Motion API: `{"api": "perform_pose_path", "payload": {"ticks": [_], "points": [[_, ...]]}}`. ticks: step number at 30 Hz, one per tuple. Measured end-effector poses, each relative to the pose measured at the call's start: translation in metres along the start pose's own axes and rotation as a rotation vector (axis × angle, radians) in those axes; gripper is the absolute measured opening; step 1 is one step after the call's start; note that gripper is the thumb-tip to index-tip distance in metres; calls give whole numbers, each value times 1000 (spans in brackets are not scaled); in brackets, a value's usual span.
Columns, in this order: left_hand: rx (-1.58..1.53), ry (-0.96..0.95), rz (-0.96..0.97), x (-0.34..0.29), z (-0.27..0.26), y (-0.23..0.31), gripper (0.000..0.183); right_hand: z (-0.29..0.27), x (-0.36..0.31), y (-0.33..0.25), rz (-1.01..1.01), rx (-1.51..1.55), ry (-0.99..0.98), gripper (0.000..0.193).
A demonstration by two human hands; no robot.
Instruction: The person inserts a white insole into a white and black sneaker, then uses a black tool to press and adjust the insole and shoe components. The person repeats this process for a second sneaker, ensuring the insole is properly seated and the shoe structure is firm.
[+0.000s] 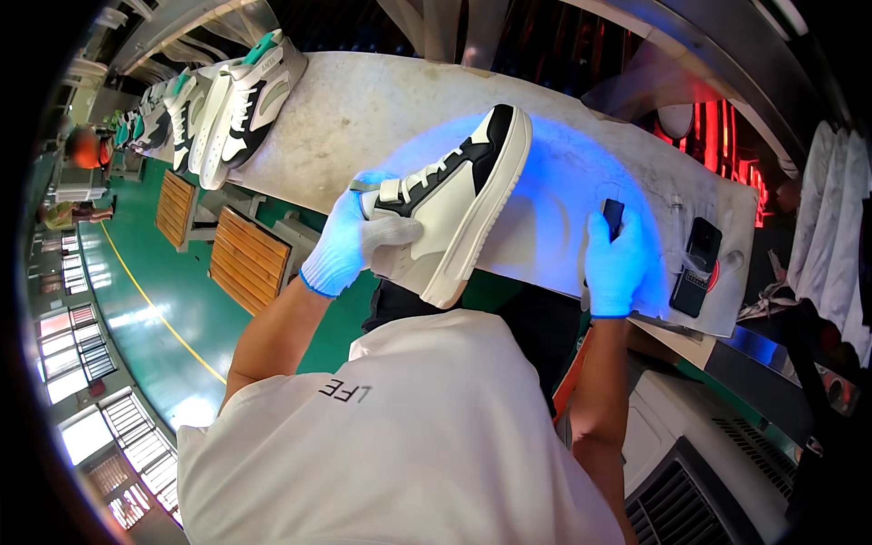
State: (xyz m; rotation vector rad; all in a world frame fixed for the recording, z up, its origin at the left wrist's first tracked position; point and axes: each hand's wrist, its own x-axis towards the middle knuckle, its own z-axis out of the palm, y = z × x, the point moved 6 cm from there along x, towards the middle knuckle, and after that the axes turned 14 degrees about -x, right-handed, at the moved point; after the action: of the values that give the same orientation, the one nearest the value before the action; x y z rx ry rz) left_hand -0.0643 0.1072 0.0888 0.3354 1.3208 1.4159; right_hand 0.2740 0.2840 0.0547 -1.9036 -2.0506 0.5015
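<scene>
My left hand, in a white knit glove, grips a white and black sneaker around its heel and collar. The sneaker is held tilted above the worktable, toe pointing up and away to the right, with its side and pale sole edge showing. White laces and a strap cross its upper. My gloved right hand is closed on a small black block-shaped object near the table's right part. Its exact kind is hard to make out. Blue light falls over both gloves, the sneaker and the tabletop.
The pale worktable curves across the view. Several similar sneakers line its left end. A black phone lies at the right. Beyond the table glow red heater tubes. Wooden slatted seats stand on the green floor at left.
</scene>
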Motion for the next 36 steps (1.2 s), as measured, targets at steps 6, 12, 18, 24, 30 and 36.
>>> {"api": "perform_pose_path", "payload": {"ticks": [6, 12, 18, 24, 30, 36], "points": [[153, -188, -202, 15, -7, 23, 67, 24, 54, -30, 50, 776, -281, 25], [444, -349, -383, 97, -15, 61, 69, 41, 77, -59, 29, 770, -414, 15], [362, -437, -238, 109, -29, 45, 72, 48, 76, -57, 67, 795, -400, 13], [345, -458, -277, 110, -25, 46, 72, 47, 72, -67, 72, 748, -335, 14], [359, -406, -326, 109, -29, 45, 80, 44, 70, -71, 75, 712, -349, 16], [348, -426, -320, 104, -22, 54, 79, 50, 63, -72, 51, 742, -334, 22]]}}
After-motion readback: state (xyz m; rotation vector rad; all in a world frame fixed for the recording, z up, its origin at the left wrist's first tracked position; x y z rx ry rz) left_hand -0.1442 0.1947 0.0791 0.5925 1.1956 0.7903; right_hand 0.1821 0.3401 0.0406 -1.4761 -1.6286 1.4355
